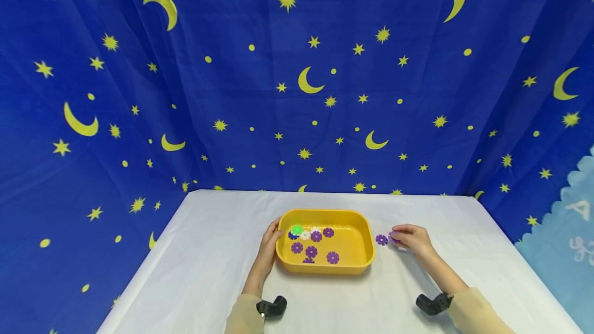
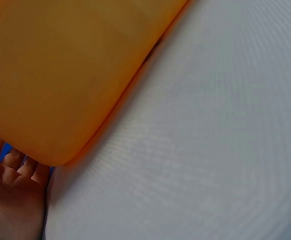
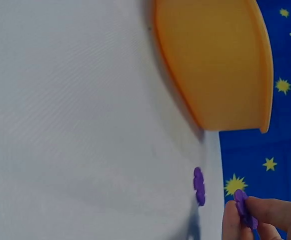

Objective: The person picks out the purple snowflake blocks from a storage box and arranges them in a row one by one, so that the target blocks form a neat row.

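A yellow tray point(image 1: 348, 244) stands on the white table, with several purple notched discs point(image 1: 332, 257), white ones, a green one point(image 1: 297, 229) and a blue one inside. My left hand point(image 1: 268, 244) grips the tray's left end, its thumb over the rim; in the left wrist view the fingers lie behind the tray wall point(image 2: 75, 85). To the right of the tray, my right hand point(image 1: 414, 240) pinches a purple disc point(image 3: 244, 210) between thumb and fingers, above the table. Another purple disc point(image 1: 381, 239) lies on the cloth between that hand and the tray.
A white cloth point(image 1: 185, 282) covers the table. Blue curtains point(image 1: 260, 107) with yellow moons and stars hang behind and at the sides. A light blue panel with white letters point(image 1: 571, 220) shows at the far right. Each wrist wears a black camera mount point(image 1: 433, 304).
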`<state>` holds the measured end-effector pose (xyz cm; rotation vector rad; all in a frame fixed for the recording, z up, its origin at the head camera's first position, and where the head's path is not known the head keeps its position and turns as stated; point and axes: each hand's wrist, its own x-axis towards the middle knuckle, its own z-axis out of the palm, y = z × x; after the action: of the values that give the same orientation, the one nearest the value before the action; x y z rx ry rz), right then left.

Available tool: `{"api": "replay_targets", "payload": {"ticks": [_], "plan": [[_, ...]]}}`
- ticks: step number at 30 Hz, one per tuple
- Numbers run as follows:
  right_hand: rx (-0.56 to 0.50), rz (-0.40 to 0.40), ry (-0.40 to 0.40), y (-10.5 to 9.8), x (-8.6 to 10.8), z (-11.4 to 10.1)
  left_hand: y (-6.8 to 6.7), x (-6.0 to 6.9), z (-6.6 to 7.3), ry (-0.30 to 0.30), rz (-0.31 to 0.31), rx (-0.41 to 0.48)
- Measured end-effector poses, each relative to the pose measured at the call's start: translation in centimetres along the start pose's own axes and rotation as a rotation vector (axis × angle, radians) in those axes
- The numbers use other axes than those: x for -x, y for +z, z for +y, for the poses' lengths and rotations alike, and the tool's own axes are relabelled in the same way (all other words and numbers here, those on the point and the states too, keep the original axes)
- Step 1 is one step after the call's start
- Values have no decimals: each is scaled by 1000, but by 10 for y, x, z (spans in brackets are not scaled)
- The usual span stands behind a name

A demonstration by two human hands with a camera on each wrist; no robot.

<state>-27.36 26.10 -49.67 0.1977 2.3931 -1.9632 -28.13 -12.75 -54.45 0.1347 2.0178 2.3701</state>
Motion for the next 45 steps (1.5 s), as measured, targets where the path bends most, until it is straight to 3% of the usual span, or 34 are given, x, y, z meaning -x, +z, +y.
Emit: {"api": "replay_targets", "payload": {"ticks": [13,29,37,45], "plan": [[-3,100,57,-4,-6,17,0,-1,0,0,9,-6],[118,177,-37,-5,-6,23,1,-2,0,-27,8,1],[110,188,-30,-3,-3,16,1,-1,1,-34,9,9],[102,151,-53,3,-1,6,2,0,3,-29,14,5]]}}
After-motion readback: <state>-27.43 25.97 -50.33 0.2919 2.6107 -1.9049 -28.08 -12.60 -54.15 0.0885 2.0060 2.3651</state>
